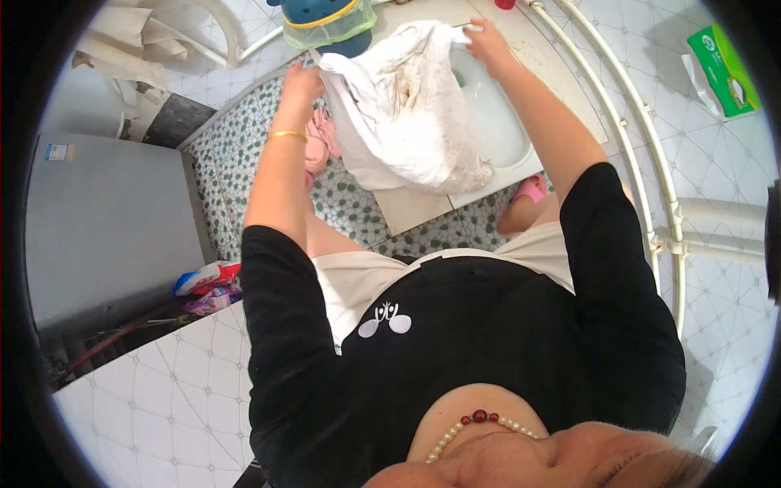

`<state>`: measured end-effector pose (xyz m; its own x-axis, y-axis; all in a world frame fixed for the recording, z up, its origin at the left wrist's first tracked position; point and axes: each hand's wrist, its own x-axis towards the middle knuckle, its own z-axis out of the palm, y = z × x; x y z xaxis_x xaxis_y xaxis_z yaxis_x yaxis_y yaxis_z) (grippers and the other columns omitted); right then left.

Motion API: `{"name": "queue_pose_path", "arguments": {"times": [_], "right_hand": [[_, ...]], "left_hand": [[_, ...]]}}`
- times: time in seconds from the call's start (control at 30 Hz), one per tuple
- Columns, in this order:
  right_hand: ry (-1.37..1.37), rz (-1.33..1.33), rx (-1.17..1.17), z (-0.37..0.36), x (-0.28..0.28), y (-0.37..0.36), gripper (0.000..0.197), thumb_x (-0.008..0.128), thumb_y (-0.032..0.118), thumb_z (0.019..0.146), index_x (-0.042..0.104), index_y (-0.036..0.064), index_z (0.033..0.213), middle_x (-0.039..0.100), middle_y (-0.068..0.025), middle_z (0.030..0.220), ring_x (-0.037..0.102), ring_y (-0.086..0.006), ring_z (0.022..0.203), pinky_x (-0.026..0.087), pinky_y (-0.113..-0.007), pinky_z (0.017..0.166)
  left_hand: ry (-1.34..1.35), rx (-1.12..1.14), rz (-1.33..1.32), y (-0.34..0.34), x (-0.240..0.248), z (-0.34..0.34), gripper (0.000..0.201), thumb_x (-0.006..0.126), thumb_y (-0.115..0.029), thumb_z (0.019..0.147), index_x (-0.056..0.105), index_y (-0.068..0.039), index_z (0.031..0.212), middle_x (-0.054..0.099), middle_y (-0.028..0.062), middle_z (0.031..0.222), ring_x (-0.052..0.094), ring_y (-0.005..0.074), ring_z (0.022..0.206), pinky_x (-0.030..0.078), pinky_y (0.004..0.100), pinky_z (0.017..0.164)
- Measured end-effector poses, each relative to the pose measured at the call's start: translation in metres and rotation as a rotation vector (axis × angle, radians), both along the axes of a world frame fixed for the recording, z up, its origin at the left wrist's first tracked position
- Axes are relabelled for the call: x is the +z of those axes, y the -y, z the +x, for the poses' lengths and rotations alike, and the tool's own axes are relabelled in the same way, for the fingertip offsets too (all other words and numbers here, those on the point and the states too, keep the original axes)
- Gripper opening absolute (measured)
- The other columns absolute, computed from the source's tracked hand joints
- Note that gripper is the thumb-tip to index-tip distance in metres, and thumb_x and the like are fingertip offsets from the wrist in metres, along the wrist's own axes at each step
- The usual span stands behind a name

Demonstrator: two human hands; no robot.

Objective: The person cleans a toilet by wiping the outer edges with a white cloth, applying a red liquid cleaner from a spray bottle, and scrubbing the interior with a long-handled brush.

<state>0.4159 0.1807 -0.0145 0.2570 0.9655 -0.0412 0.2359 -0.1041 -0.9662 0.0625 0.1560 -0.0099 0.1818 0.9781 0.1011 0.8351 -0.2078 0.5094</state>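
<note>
Hair point(680, 469) lies nearest; left hand point(303, 84) and right hand point(488, 45) clench a soiled white cloth point(399, 122).

Green-and-white pebble-patterned floor point(224, 163); pink slipper point(533, 189), worn, on it.

Markings, with the black shirt point(472, 333) as landmark. On the shirt's chest: one white printed motif point(385, 321), a pictorial emblem of two rounded shapes. Far up and left of the shirt: one small sticker point(56, 152), white, blue and yellow, on a grey panel point(114, 220); its print too small to read. Just left of the shirt: one red, blue and white packet point(207, 276), print unclear. Far up and right: one green package point(722, 69) bearing a round white mark; lettering not legible.
</note>
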Motion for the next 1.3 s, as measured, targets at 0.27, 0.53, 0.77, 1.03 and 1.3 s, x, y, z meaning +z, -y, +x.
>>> {"name": "queue_pose_path", "arguments": {"times": [0.27, 0.53, 0.77, 1.03, 1.3], "right_hand": [[1.004, -0.382, 0.904, -0.017, -0.161, 0.153, 0.047, 0.062, 0.025, 0.07, 0.053, 0.001, 0.11, 0.054, -0.0184, 0.108, 0.052, -0.0343, 0.105, 0.045, -0.045, 0.086], [1.012, -0.23, 0.657, 0.017, -0.213, 0.165, 0.02, 0.053, 0.006, 0.078, 0.057, 0.0058, 0.097, 0.059, -0.0156, 0.096, 0.057, -0.0301, 0.094, 0.047, -0.039, 0.076], [0.354, -0.328, 0.428, 0.009, -0.15, 0.084, 0.019, 0.052, 0.01, 0.08, 0.06, 0.0078, 0.098, 0.063, -0.0181, 0.088, 0.06, -0.0304, 0.085, 0.046, -0.037, 0.074], [0.568, -0.163, 0.653, 0.036, -0.092, 0.011, 0.017, 0.054, 0.015, 0.079, 0.063, 0.0067, 0.091, 0.064, -0.0114, 0.087, 0.059, -0.0236, 0.082, 0.045, -0.033, 0.072], [0.021, -0.278, 0.518, 0.027, -0.027, 0.022, 0.015, 0.048, 0.01, 0.083, 0.055, 0.0089, 0.096, 0.058, -0.0036, 0.09, 0.051, -0.0167, 0.083, 0.041, -0.028, 0.074]], "left_hand": [[-0.266, -0.205, -0.608, 0.101, -0.194, 0.043, 0.033, 0.055, -0.017, 0.072, 0.063, 0.002, 0.097, 0.063, 0.0222, 0.098, 0.061, 0.0362, 0.093, 0.047, 0.0443, 0.084], [-0.447, -0.122, -0.181, 0.165, -0.216, 0.074, 0.023, 0.054, -0.01, 0.077, 0.06, -0.004, 0.098, 0.055, 0.0153, 0.104, 0.052, 0.0297, 0.103, 0.043, 0.0396, 0.086], [-0.391, -0.004, -0.193, 0.131, -0.242, 0.048, 0.017, 0.052, -0.008, 0.079, 0.058, -0.003, 0.095, 0.059, 0.016, 0.096, 0.058, 0.0343, 0.086, 0.046, 0.0432, 0.076], [0.562, 0.247, -0.263, 0.04, -0.142, 0.009, 0.015, 0.055, -0.01, 0.084, 0.056, 0.0, 0.094, 0.06, 0.007, 0.081, 0.052, 0.013, 0.072, 0.043, 0.027, 0.067], [0.642, 0.158, -0.274, 0.025, -0.068, -0.011, 0.012, 0.055, -0.011, 0.086, 0.062, -0.001, 0.09, 0.058, -0.0005, 0.079, 0.05, 0.0087, 0.072, 0.041, 0.0222, 0.065]]}}
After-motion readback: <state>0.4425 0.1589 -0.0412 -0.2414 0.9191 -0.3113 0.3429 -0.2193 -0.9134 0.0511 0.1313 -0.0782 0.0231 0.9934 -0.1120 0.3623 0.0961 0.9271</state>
